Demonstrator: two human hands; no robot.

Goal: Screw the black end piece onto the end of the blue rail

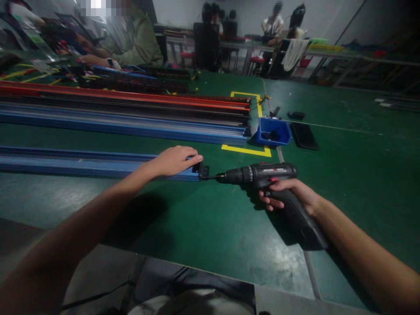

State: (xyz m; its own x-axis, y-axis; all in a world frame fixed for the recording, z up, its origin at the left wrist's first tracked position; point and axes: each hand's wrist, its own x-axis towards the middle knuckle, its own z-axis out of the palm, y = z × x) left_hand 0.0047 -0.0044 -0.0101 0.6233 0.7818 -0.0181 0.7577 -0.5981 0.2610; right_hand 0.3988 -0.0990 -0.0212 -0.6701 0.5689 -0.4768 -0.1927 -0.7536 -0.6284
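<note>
A long blue rail [98,164] lies across the green table, with a small black end piece [204,170] at its right end. My left hand [175,161] rests over that end, its fingers wrapped on the rail beside the black piece. In my right hand [288,192] is a black power drill [275,171], held by its grip and pointing left. The drill's bit meets the black end piece at the rail's lower edge; whether a screw sits at its tip is too small to tell.
Blue, black and red rails [131,124] lie behind the near rail. A blue bin [274,132] with dark parts stands at their right, near yellow tape [246,151] and a black flat device [304,135]. Across the table is a person in a green sleeve [144,39].
</note>
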